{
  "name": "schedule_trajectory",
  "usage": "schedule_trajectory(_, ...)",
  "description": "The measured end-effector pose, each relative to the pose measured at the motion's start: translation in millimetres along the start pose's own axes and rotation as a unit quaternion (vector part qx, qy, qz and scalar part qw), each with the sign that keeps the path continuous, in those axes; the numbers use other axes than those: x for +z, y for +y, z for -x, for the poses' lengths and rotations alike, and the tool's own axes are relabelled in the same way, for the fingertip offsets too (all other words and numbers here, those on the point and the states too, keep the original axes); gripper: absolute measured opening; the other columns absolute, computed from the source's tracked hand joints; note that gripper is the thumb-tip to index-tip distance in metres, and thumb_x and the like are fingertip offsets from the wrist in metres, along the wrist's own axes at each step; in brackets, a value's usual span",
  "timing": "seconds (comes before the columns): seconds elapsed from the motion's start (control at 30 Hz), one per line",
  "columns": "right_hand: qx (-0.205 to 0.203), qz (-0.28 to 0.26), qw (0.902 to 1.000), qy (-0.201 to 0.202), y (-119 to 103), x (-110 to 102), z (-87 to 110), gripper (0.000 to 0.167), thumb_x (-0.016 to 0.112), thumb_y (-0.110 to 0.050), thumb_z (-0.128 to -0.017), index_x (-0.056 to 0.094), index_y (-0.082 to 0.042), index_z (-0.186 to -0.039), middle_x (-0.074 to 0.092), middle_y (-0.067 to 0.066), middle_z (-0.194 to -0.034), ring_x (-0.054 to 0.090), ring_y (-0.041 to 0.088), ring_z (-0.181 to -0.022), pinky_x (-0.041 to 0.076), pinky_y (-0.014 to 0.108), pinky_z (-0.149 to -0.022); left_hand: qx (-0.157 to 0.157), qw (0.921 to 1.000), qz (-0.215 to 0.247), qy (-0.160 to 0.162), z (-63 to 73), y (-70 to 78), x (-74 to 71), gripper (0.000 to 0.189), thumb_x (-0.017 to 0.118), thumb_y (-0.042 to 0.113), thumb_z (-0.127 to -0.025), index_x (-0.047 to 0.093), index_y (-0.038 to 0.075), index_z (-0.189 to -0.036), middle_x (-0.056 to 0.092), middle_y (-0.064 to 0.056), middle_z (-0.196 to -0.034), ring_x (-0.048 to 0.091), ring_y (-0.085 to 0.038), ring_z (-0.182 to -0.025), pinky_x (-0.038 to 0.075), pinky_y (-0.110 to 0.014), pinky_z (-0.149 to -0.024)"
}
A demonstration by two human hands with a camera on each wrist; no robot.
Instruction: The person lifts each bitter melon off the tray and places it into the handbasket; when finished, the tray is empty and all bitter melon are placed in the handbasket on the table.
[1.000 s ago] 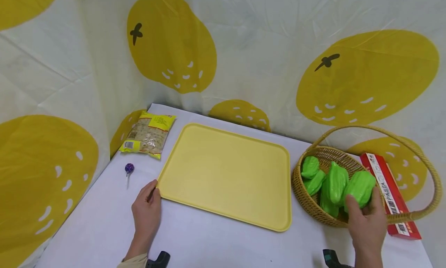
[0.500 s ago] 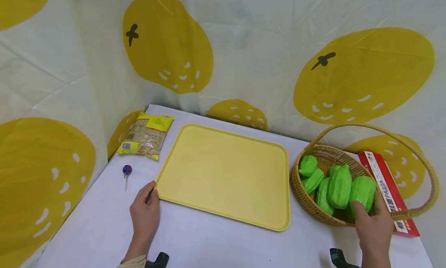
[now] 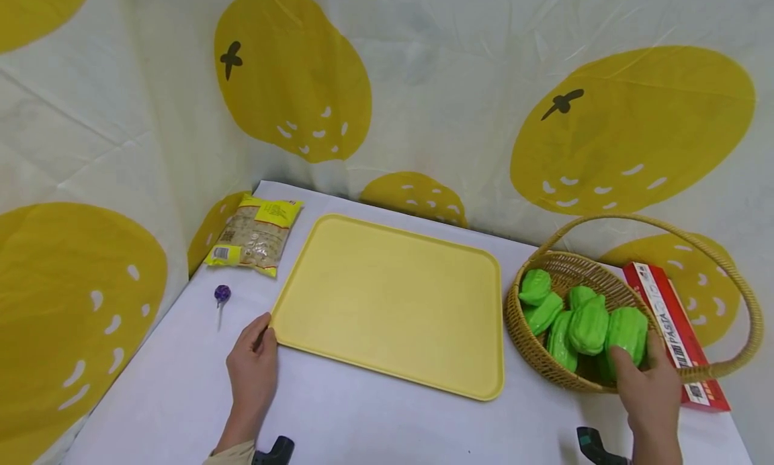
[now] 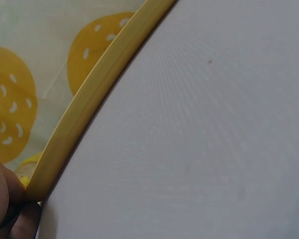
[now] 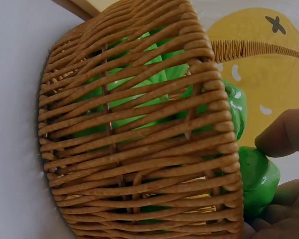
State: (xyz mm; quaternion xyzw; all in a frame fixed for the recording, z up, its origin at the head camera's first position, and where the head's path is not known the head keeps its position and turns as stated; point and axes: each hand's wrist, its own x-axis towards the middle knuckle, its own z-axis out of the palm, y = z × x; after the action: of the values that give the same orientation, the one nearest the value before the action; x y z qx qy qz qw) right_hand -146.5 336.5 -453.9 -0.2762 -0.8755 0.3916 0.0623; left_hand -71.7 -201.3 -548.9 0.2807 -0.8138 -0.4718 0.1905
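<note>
My left hand pinches the near left corner of a yellow tray between thumb and fingers. In the left wrist view, the tray's edge runs up from the fingertips. At the right, my right hand holds a glossy green ribbed fruit, thumb on one side and fingers on the other. This fruit sits low inside a wicker basket, next to several similar green fruits. From the right wrist, the basket's wall covers most of them, while the held fruit shows above the rim.
A yellow-and-clear food bag lies at the back left, with a purple lollipop in front of it. A red pasta box lies right of the basket, partly under its tall arched handle. Patterned cloth hangs behind the table.
My right hand has moved right and slightly down with its green fruit, which now sits lower in the basket. A neighbouring fruit has tipped over and settled. The left hand keeps its place on the tray.
</note>
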Motion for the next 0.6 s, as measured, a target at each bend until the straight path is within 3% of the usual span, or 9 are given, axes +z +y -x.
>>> schedule_trajectory(0.1,0.005,0.005,1.0,-0.006,0.8,-1.2,-2.2,0.067,0.051,-0.028,-0.101,0.025,-0.023,-0.163,0.044,0.022,-0.154,0.041,0.034,-0.121,0.047,0.033,-0.103,0.002,1.0,0.003,-0.003,0.7,-0.3,-0.2,0.039,0.055,0.009,-0.104,0.059,0.006,-0.143,0.061,-0.012,-0.144,0.057,-0.026,-0.136,0.052,-0.013,-0.102)
schedule_trajectory(0.13,0.008,0.005,0.9999,-0.008,1.1,-1.4,-2.8,0.067,0.051,-0.028,-0.101,0.025,-0.023,-0.163,0.043,0.022,-0.154,0.04,0.034,-0.121,0.047,0.033,-0.105,0.003,1.0,0.005,-0.004,1.1,-0.5,0.1,0.039,0.055,0.009,-0.104,0.059,0.007,-0.143,0.061,-0.012,-0.144,0.057,-0.025,-0.136,0.051,-0.009,-0.101)
schedule_trajectory(0.2,0.001,0.005,1.0,-0.002,2.2,-1.6,-4.0,0.066,0.052,-0.026,-0.1,0.03,-0.02,-0.162,0.047,0.024,-0.149,0.042,0.034,-0.115,0.048,0.028,-0.094,0.011,0.9999,0.011,-0.002,1.3,-0.9,0.4,0.038,0.055,0.008,-0.104,0.059,0.005,-0.142,0.061,-0.013,-0.144,0.058,-0.027,-0.135,0.05,-0.008,-0.1)
schedule_trajectory(0.27,-0.003,0.008,1.0,0.003,2.8,-1.1,-4.2,0.065,0.052,-0.026,-0.1,0.031,-0.019,-0.161,0.048,0.024,-0.146,0.043,0.032,-0.111,0.047,0.023,-0.087,0.021,0.9996,0.018,0.002,1.1,-1.4,0.7,0.037,0.055,0.006,-0.103,0.06,0.003,-0.14,0.062,-0.015,-0.142,0.058,-0.029,-0.134,0.044,0.003,-0.095)
schedule_trajectory(0.37,-0.008,0.013,0.9998,0.01,3.7,-0.3,-4.1,0.064,0.053,-0.024,-0.099,0.034,-0.018,-0.16,0.051,0.024,-0.141,0.043,0.03,-0.104,0.036,0.016,-0.071,0.032,0.9991,0.025,0.009,0.6,-2.0,0.9,0.036,0.056,0.004,-0.102,0.062,0.001,-0.138,0.063,-0.017,-0.14,0.059,-0.031,-0.132,0.035,0.012,-0.089)
schedule_trajectory(0.47,0.002,0.019,0.9998,0.005,2.1,-0.3,-3.8,0.068,0.052,-0.027,-0.1,0.027,-0.021,-0.163,0.048,0.023,-0.147,0.043,0.033,-0.112,0.044,0.022,-0.083,0.028,0.9994,0.018,0.009,1.2,-1.7,0.9,0.036,0.056,0.005,-0.103,0.062,0.002,-0.138,0.063,-0.015,-0.14,0.06,-0.029,-0.132,0.037,0.011,-0.089)
schedule_trajectory(0.6,0.001,0.026,0.9996,0.009,0.8,-1.0,-3.3,0.069,0.052,-0.03,-0.1,0.026,-0.02,-0.163,0.047,0.025,-0.146,0.043,0.036,-0.113,0.044,0.026,-0.084,0.02,0.9997,0.008,0.007,1.9,-1.3,0.5,0.037,0.056,0.006,-0.103,0.062,0.004,-0.139,0.063,-0.012,-0.142,0.059,-0.026,-0.133,0.041,0.008,-0.092)
